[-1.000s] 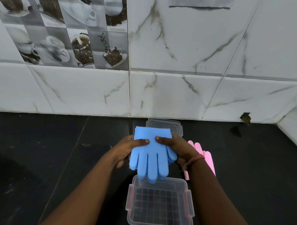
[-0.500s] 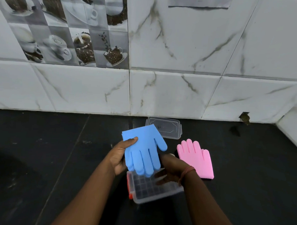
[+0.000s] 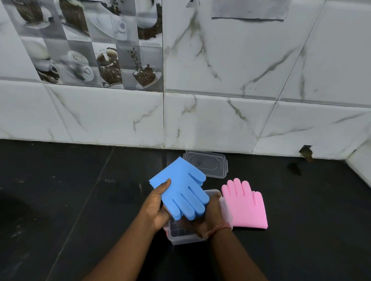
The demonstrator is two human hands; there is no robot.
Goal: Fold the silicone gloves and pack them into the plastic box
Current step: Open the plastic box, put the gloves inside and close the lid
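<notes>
A blue silicone glove (image 3: 184, 189) is held flat in the air, cuff up-left and fingers pointing down-right. My left hand (image 3: 158, 204) grips it, thumb on top near the cuff. Below the glove, my right hand (image 3: 207, 220) holds the clear plastic box (image 3: 181, 237), lifted and tilted; the glove and hands hide most of the box. A pink silicone glove (image 3: 245, 204) lies flat on the black counter (image 3: 52, 198) just right of the box, fingers toward the wall.
The box's clear lid (image 3: 207, 164) lies on the counter against the foot of the marble-tiled wall (image 3: 223, 120), just beyond the blue glove. A second wall (image 3: 366, 167) closes the counter's right end.
My right hand let go of the blue glove and took hold of the box, lifting and tilting it. My left hand now holds the glove alone, turned to the right.
</notes>
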